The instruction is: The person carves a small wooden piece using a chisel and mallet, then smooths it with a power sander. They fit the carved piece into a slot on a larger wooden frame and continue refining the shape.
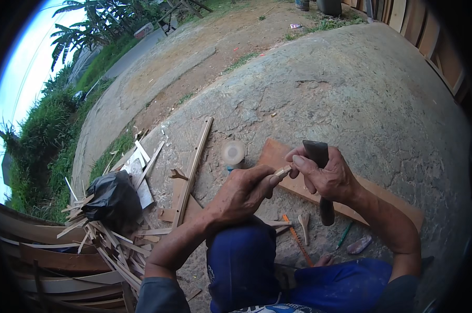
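My left hand is closed round a small pale wooden piece, whose cut tip sticks out past the thumb. Right beside that tip, the thumb and fingertips of my right hand touch or nearly touch it. The same right hand grips a dark tool with a broad flat end; its other end shows below the palm. I cannot tell exactly what kind of tool it is. Both hands are above my knees, over a reddish-brown plank lying on the ground.
A forked wooden piece, an orange toothed strip, and a green pen lie near my legs. Ahead stands a round wooden block. Leftward are a long wooden strip, a black plastic bag and scrap wood.
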Demonstrator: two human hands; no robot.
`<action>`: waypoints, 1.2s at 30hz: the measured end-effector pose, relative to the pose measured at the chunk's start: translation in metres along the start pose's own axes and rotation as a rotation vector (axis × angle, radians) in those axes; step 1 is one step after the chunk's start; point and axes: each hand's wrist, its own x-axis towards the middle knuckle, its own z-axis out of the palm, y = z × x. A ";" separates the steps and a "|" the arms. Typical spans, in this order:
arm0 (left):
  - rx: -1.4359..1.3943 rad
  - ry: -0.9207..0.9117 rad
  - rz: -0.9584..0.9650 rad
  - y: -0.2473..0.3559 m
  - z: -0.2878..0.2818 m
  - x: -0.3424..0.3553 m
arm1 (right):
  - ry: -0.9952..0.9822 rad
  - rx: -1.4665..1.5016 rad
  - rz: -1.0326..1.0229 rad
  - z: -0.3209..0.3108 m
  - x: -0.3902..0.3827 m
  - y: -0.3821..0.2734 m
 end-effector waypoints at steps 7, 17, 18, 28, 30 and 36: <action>-0.136 -0.047 -0.071 0.000 0.001 0.001 | -0.038 -0.111 -0.207 0.000 -0.001 0.013; -0.040 0.379 -0.248 -0.079 -0.046 -0.063 | 0.046 -0.662 0.223 -0.017 0.014 0.061; -0.079 0.429 -0.345 -0.093 -0.057 -0.081 | 0.026 -0.696 0.227 -0.020 0.013 0.083; 0.851 0.135 -0.816 -0.275 -0.099 -0.217 | -0.148 -1.059 0.314 -0.025 -0.022 0.217; 0.888 0.107 -0.815 -0.297 -0.100 -0.228 | -0.156 -1.027 0.323 -0.026 -0.024 0.224; 0.902 0.002 -0.832 -0.317 -0.104 -0.227 | -0.089 -1.013 0.285 -0.027 -0.023 0.233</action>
